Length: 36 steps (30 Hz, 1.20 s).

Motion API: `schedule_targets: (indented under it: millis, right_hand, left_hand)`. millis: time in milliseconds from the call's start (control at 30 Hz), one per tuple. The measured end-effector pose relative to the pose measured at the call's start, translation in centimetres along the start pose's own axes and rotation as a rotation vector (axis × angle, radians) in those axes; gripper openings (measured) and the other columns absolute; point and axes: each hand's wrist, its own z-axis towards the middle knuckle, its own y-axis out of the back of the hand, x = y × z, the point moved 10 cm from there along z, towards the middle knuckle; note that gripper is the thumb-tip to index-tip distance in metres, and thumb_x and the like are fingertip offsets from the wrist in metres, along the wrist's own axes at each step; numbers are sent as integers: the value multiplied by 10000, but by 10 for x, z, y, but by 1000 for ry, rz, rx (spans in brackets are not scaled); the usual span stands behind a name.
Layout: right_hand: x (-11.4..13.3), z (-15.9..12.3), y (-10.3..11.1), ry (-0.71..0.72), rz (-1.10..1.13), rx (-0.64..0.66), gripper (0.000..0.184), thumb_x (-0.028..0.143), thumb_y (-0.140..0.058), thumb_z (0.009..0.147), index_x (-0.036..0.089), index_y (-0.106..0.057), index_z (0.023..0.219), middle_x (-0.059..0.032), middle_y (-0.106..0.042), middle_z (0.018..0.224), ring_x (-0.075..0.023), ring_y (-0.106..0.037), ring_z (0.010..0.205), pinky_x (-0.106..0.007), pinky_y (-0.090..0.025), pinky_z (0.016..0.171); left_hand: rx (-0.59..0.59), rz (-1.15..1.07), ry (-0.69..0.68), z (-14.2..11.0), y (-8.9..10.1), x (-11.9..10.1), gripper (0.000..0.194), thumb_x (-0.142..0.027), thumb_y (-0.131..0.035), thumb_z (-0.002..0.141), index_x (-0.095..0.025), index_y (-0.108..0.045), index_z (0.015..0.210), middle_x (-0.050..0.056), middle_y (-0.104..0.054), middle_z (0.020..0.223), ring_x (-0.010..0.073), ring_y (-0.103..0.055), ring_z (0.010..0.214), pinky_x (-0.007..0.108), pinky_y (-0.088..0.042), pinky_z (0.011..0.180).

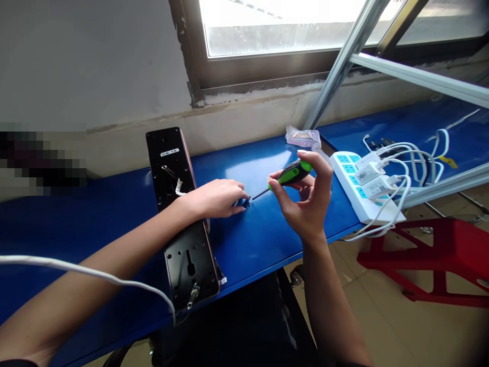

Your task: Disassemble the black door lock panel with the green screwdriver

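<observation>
My right hand (307,199) grips a green and black screwdriver (292,173) by its handle, the thumb on one side and the fingers on the other. The shaft slants down to the left, its tip close to some tiny dark pieces (249,200), which look like screws, on the blue table (263,229). My left hand (219,199) reaches in from the left beside those pieces, thumb and index finger slightly apart. My left forearm crosses a long black metal panel (183,239) with holes and metal posts, hiding its middle. A white "CE 15" label (169,152) sits near its far end.
To the right, a white power strip (353,188) holds chargers and tangled white cables (410,153). A plastic packet (303,136) lies by the wall. Metal frame bars (340,66) rise on the right, above a red stool (439,255). A white cable (95,275) crosses my left forearm.
</observation>
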Motion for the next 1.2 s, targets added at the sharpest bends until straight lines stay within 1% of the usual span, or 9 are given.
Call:
schedule_targets:
  millis: [200, 333, 500, 633, 733, 833, 900, 1067, 1200]
  right_hand:
    - [-7, 0, -6, -8, 22, 32, 615, 149, -759, 861, 330, -496, 1388, -1, -704, 1090, -190, -779, 911, -352, -693, 785]
    - [-7, -1, -8, 0, 7, 39, 585, 183, -749, 878, 329, -493, 1383, 1, -717, 1052, -192, -783, 897, -342, -694, 772]
    - [10, 6, -2, 26, 56, -9, 611, 133, -766, 851, 339, -513, 1368, -17, -669, 1185, -200, -784, 904, -366, -699, 764]
    - [33, 14, 4, 69, 116, -77, 604, 126, -772, 840, 356, -518, 1337, -33, -581, 1323, -186, -777, 851, -401, -706, 768]
    - [53, 16, 7, 129, 140, -116, 639, 109, -794, 808, 362, -525, 1329, -36, -501, 1408, -164, -769, 813, -420, -713, 793]
    - [69, 15, 6, 141, 161, -111, 654, 77, -786, 797, 360, -532, 1330, -35, -480, 1384, -156, -767, 797, -410, -720, 775]
    - [81, 13, 5, 143, 172, -103, 641, 65, -779, 799, 355, -539, 1319, -35, -456, 1374, -157, -770, 806, -403, -723, 772]
    - [108, 2, -4, 157, 166, -99, 611, 80, -777, 809, 354, -542, 1302, -33, -426, 1384, -137, -758, 807, -359, -720, 744]
    - [123, -10, -15, 150, 209, -83, 617, 51, -772, 798, 336, -553, 1301, -40, -420, 1363, -146, -763, 812, -370, -725, 758]
  left_hand:
    - [37, 10, 32, 1, -1, 1, 322, -316, -632, 991, -198, -738, 1272, 106, -749, 1187, 267, -730, 1067, 354, -561, 877]
    - [34, 58, 52, 1, 1, 0, 300, -324, -609, 1003, -186, -754, 1227, 107, -757, 1161, 269, -734, 1040, 349, -557, 828]
    - [-77, 180, 73, -6, 14, -2, 290, -324, -615, 1001, -182, -768, 1202, 110, -766, 1143, 277, -741, 964, 367, -545, 770]
    - [-206, 219, 21, -18, 25, -10, 236, -301, -643, 991, -193, -787, 1144, 85, -774, 1085, 257, -735, 927, 372, -540, 783]
    - [-311, 251, -38, -32, 34, -20, 210, -249, -602, 1017, -190, -803, 1037, 59, -772, 948, 226, -725, 854, 361, -528, 760]
    - [-372, 318, -96, -51, 42, -34, 254, -128, -548, 1020, -163, -796, 980, 49, -754, 842, 208, -713, 797, 357, -519, 748]
    - [-406, 353, -132, -66, 45, -45, 254, -97, -541, 1014, -149, -787, 976, 51, -756, 837, 202, -709, 790, 353, -517, 748]
    - [-520, 317, -155, -107, 49, -60, 277, -252, -540, 1063, -140, -774, 966, 70, -783, 926, 216, -729, 844, 362, -548, 761]
    - [-609, 275, -154, -138, 44, -66, 272, -254, -529, 1076, -144, -769, 1008, 64, -791, 928, 214, -744, 915, 368, -574, 850]
